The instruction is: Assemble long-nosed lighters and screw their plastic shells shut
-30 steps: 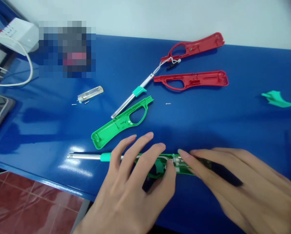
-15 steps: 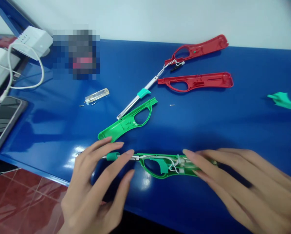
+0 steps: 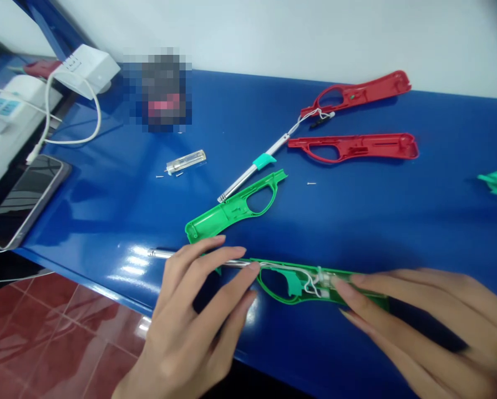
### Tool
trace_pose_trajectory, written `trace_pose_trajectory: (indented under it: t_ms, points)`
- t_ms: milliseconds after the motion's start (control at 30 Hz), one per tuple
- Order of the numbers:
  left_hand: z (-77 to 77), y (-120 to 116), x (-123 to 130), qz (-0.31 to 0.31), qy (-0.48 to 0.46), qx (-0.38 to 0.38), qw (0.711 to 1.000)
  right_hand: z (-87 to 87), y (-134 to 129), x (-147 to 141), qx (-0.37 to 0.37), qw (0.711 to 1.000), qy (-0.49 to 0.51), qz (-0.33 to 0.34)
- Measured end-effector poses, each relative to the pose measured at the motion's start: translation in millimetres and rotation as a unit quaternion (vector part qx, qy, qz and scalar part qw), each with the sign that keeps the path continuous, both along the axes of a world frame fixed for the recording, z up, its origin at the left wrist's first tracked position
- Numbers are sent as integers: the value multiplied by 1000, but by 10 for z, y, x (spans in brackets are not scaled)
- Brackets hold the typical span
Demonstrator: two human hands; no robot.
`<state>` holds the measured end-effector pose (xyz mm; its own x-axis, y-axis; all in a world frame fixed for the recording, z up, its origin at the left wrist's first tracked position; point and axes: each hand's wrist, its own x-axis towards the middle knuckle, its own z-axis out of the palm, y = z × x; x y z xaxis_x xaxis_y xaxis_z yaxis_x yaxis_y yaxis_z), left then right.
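Left hand (image 3: 198,310) pinching silver tube, right hand (image 3: 419,321) gripping green lighter shell (image 3: 335,296) on blue table (image 3: 148,210), loose green half (image 3: 232,210) just behind, red halves (image 3: 356,147) farther back.

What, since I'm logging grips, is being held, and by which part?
The right hand holds the open green plastic handle shell by its wide end. The left hand overlaps the shell's silver metal tube; whether it grips cannot be told.
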<state>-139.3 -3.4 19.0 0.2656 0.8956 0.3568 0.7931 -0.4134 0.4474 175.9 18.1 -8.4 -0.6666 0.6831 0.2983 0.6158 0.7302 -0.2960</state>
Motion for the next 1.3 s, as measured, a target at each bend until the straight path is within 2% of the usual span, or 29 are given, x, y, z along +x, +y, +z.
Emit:
trace_pose_trajectory:
  t_ms: [133, 267, 467, 733, 1133, 1300]
  points:
    - [-20, -4, 99, -21, -17, -6, 1000, -4, 10, 13, 9, 1000, -9, 3]
    - [-59, 8, 156, -46, 11, -25, 999, -50, -4, 23, 40, 999, 19, 2]
    - [-82, 20, 170, -45, 31, -40, 998, -88, -29, 29, 47, 999, 27, 8]
    - [-57, 108, 210, -58, 33, -43, 997, 4, -37, -38, -18, 1000, -1, -12]
    - [85, 198, 284, -73, 82, -40, 993, -1, -38, -20, -7, 1000, 11, 2]
    - [93, 208, 326, -78, 100, -38, 991, 40, -7, -47, -16, 1000, -3, 14]
